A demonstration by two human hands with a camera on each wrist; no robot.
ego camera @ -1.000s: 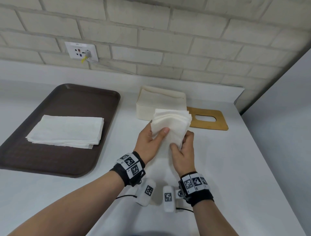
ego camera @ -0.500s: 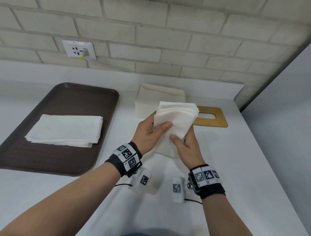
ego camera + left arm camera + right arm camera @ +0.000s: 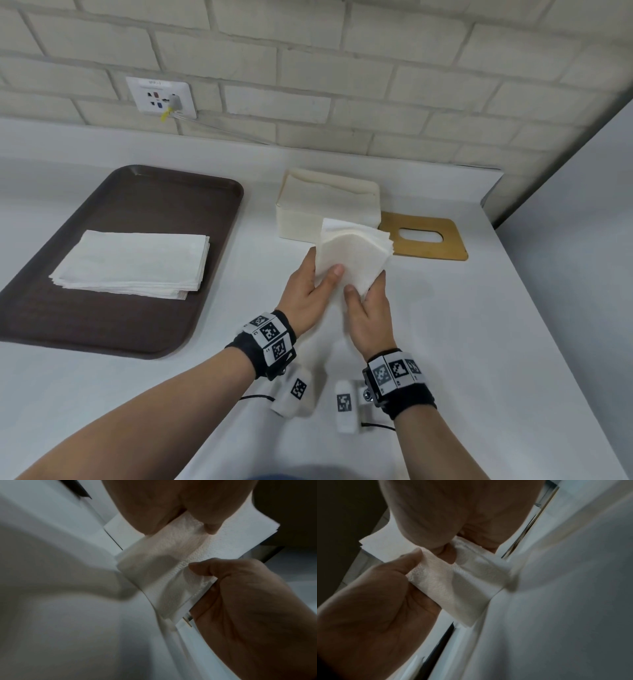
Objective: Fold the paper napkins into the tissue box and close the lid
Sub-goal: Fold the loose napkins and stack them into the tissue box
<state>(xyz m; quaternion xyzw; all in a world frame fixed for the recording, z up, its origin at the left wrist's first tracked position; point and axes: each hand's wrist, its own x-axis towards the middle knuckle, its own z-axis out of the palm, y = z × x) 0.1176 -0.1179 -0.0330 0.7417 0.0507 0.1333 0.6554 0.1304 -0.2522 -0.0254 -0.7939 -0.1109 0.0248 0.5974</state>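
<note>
Both the left hand (image 3: 306, 291) and right hand (image 3: 370, 313) grip the folded napkins (image 3: 352, 255). The tissue box (image 3: 325, 202) (lid off) lies directly above, centre frame, long axis left-to-right.

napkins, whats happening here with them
A person is holding a folded bundle of napkins in both hands, the left hand and the right hand each pinching it with thumb on top, just in front of the open tissue box. The wooden lid lies on the counter right of the box. Another stack of napkins sits on the brown tray.
</note>
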